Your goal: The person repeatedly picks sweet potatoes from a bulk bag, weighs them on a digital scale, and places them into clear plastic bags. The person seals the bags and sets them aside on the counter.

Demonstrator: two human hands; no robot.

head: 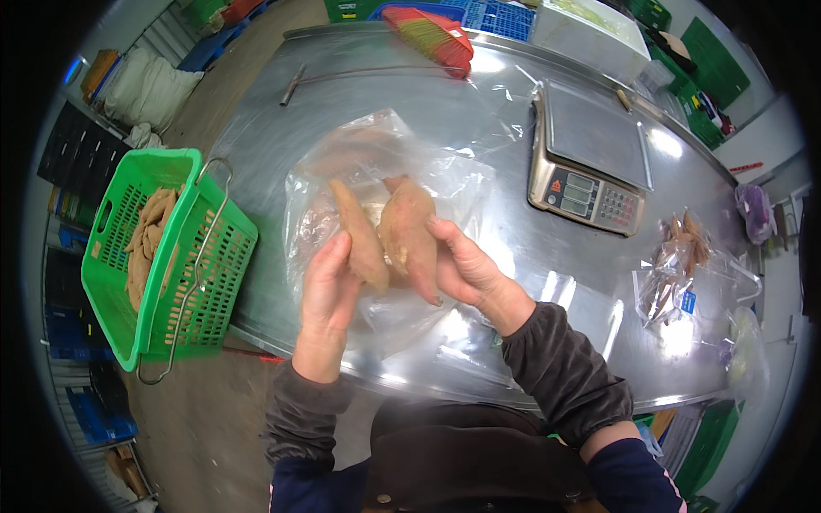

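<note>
My left hand (pixel 328 282) holds a slender sweet potato (pixel 360 237), its thumb along the near left side. A thicker sweet potato (pixel 408 234) with a pointed, pinkish lower end is in my right hand (pixel 467 266), thumb on its right side. The two lie side by side, tilted, above a clear plastic bag (pixel 442 173) spread on the steel table (pixel 256 128). More sweet potatoes show blurred through the bag's film at its far part. How many the bag contains cannot be told.
A green plastic basket (pixel 221 256) with sweet potatoes stands at the table's left edge. A digital scale (pixel 587 160) sits right of the bag. Farther right lies a clear bag of brown roots (pixel 673 276). A red mesh bag (pixel 436 42), metal rod (pixel 293 84) and foam box (pixel 593 38) are at the back.
</note>
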